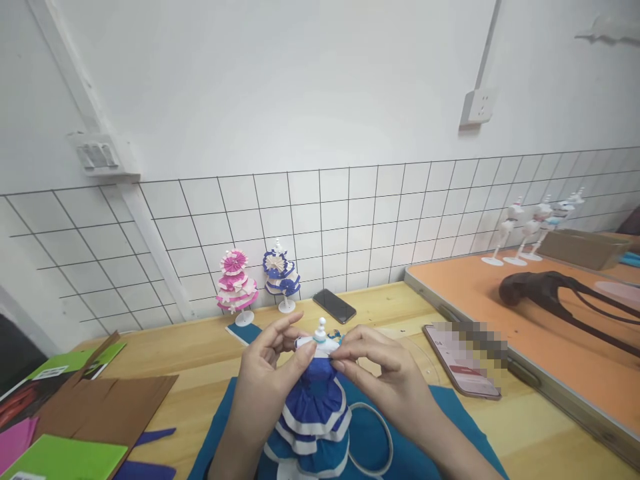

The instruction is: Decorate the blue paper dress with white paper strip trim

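A small white dress form [322, 330] stands between my hands, wearing a tiered blue dress [316, 407] with white trim. My left hand [273, 373] grips its shoulder, with the thumb across the upper chest and the index finger raised. On the other side, the fingertips of my right hand [373, 363] are pinched at the top edge of the bodice. Whatever small piece may be between those fingertips is hidden. Under the skirt lies a teal sheet [450, 417], and a ring-shaped roll of tape [389, 443] rests on it by the skirt's right side.
Pink [237, 287] and blue-and-white [283, 277] dressed forms stand by the wall. A dark phone [335, 306] and a lit phone [463, 367] lie beyond my hands. Coloured sheets [70, 457] and brown sheets [100, 413] cover the left. Bare forms [507, 230] stand on the orange table [465, 293].
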### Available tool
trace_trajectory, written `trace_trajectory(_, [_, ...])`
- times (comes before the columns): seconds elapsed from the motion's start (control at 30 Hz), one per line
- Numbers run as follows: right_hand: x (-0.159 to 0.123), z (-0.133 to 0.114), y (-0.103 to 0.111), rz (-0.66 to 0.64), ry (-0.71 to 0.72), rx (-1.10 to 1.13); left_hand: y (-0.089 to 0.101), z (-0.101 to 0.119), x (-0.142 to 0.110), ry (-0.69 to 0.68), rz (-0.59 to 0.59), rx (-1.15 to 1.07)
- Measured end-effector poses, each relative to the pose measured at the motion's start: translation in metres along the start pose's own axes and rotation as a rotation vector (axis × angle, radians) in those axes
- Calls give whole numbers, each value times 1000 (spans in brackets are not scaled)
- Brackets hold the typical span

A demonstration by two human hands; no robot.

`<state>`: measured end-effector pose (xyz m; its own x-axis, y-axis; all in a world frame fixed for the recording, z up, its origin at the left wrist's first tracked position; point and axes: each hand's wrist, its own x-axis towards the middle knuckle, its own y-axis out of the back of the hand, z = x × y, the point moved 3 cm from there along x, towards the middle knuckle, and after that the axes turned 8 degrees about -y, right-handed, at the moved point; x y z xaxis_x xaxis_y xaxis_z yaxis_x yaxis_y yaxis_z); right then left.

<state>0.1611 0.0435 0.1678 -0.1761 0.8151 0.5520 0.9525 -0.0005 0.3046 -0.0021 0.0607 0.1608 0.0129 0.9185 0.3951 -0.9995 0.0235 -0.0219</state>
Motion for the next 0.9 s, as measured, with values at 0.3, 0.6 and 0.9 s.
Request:
trace_trajectory(0.3, [-1,5,7,85,-136,30,0,2,1,47,32,-68])
trace_trajectory(0.6, [-4,-1,-2,53,179,-152,0,1,0,14,70,-47])
trace_trajectory(0.9, [-10,-1,0,128,458,-556,0,-1,0,87,35,-145])
